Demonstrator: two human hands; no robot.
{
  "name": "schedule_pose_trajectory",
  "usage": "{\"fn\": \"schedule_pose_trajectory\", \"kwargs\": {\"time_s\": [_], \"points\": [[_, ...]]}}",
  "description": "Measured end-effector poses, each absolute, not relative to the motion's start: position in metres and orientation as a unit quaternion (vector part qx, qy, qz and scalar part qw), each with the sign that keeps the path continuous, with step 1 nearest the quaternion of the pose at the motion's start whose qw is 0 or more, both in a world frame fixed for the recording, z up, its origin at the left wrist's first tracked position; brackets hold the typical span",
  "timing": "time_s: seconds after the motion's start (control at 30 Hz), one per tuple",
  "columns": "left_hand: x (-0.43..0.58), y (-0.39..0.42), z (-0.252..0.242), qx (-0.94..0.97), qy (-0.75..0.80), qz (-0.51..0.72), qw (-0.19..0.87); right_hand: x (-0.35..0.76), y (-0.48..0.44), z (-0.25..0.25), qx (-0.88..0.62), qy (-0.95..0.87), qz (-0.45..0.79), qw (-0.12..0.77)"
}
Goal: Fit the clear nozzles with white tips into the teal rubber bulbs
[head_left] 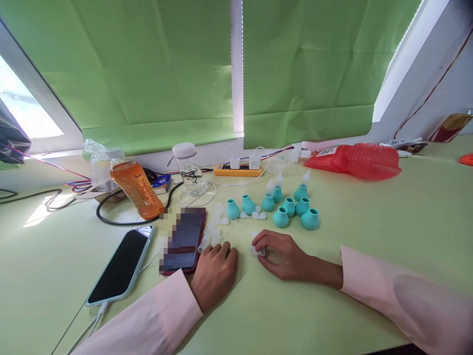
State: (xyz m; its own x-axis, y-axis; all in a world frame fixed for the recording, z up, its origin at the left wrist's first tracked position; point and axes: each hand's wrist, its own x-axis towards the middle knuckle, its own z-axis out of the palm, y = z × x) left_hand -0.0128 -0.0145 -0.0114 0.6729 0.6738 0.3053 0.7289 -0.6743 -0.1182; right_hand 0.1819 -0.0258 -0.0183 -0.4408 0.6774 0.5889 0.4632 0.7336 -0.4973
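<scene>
My right hand pinches a small translucent plastic tube-like piece between thumb and fingers, low over the table. To its left, my left hand lies palm down with curled fingers; whatever is under them, if anything, is hidden. Just beyond its knuckles are several loose clear plastic tubes. Several turquoise bulbs with open necks stand ahead of my right hand. A few at the back carry pointed clear nozzles. Small white plastic bits lie beside the nearer left bulbs.
Left of my hands lie a dark-red phone and a light-blue-cased phone with a cable. Behind stand an orange drink bottle, a clear water bottle and an orange power strip. A red plastic bag lies back right.
</scene>
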Motion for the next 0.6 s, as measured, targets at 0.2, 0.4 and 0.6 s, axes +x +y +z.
{"fn": "schedule_pose_trajectory", "kwargs": {"time_s": [0.2, 0.4, 0.6], "points": [[-0.015, -0.007, -0.016, -0.898, -0.397, -0.19, -0.012, 0.181, -0.026, -0.02, -0.374, -0.801, 0.226, 0.409], [-0.015, -0.013, -0.013, -0.867, -0.332, -0.343, -0.145, 0.177, -0.032, -0.019, -0.415, -0.793, 0.249, 0.37], [-0.012, -0.018, -0.011, -0.811, -0.321, -0.404, -0.276, 0.173, -0.038, -0.016, -0.424, -0.776, 0.298, 0.359]]}}
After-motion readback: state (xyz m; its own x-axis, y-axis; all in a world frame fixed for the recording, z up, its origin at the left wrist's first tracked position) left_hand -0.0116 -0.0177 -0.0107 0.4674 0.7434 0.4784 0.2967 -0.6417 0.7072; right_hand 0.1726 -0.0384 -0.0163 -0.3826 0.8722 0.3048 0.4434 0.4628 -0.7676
